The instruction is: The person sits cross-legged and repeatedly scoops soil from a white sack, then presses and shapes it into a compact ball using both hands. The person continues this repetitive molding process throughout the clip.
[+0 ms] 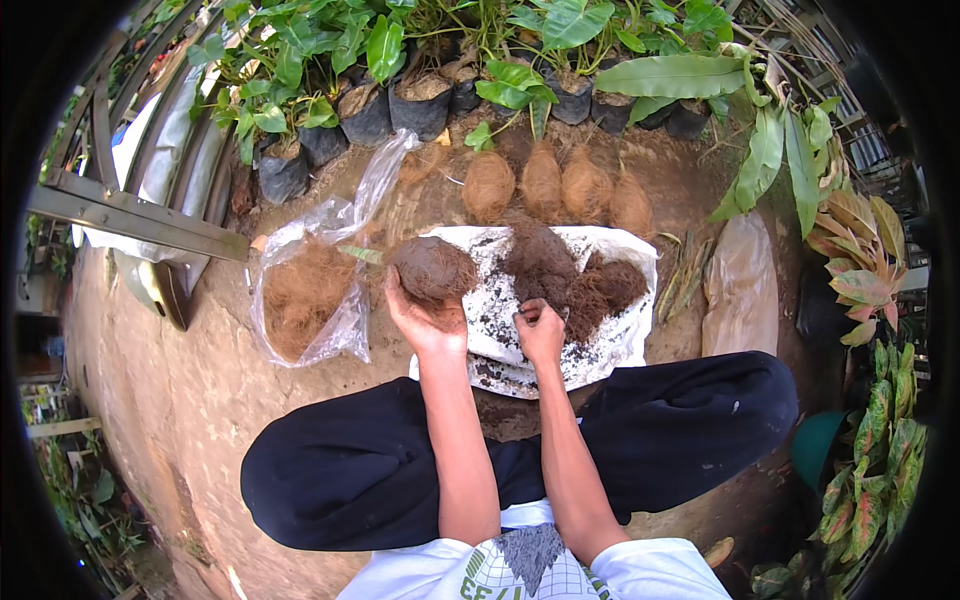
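On the upturned palm of my left hand (433, 322) rests a dark soil ball (433, 268) wound with brown fibre; a green leaf (361, 254) sticks out at its left. My right hand (541, 330) has its fingers curled at the lower edge of a heap of dark soil (541, 262); whether they pinch any of it is hidden. Reddish-brown fibre (589, 307) and a darker clump (624, 285) lie right of the heap. Beneath them spreads a white sack (637, 259) speckled with soil. A clear plastic bag (341, 341) of light brown fibre (304, 289) lies left of my left hand.
Several fibre-wrapped balls (488, 186) stand in a row beyond the sack. Behind them are potted plants in black bags (420, 109). A filled plastic bag (741, 277) lies at right, near long leaves (765, 150). A metal bar (150, 221) juts in at left.
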{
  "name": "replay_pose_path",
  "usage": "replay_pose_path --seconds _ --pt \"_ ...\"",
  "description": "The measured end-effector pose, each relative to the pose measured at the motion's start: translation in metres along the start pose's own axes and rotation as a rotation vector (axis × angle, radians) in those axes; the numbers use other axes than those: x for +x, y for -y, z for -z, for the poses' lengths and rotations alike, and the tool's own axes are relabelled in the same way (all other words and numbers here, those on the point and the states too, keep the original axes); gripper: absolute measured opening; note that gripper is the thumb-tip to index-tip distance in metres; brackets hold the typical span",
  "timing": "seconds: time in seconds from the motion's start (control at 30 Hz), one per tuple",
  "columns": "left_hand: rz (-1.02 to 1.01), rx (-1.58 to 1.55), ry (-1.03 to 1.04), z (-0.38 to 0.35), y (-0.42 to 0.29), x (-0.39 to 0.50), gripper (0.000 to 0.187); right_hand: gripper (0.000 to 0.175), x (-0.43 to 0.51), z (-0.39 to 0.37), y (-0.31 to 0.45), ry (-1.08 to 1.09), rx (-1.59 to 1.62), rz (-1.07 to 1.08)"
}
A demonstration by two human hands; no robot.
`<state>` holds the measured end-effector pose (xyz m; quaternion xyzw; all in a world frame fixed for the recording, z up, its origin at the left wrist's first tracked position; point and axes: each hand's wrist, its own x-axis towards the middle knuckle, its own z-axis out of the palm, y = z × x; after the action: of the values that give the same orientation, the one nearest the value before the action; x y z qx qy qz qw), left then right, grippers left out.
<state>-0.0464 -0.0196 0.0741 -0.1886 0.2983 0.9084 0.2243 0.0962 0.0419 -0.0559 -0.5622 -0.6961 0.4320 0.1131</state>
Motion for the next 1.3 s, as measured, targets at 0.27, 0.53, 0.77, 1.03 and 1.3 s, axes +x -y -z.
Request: replay_pose_path --seconds 0.27,0.53,0.77,1.03,1.3 --pt "0.191 -0.101 0.072 0.003 0.010 -0.003 0.056 0.029 0.004 -0.003 -0.018 -0.262 -0.176 0.070" --pt "0.205 0.038 0.080 0.010 0.023 0.000 0.052 0.017 0.003 0.004 -0.008 -0.285 -0.193 0.068" --pt "0.299 0.089 0.078 0.022 0.039 0.003 0.039 0.014 0.008 0.026 0.014 -0.196 -0.096 -0.010" --pt "0.327 0.178 0.056 0.029 0.053 -0.002 0.044 0.022 0.020 0.034 0.013 -0.233 0.092 0.219" --pt "0.322 0.202 0.019 0.034 0.054 -0.002 0.046 0.022 0.022 0.053 0.030 0.034 0.484 0.150"
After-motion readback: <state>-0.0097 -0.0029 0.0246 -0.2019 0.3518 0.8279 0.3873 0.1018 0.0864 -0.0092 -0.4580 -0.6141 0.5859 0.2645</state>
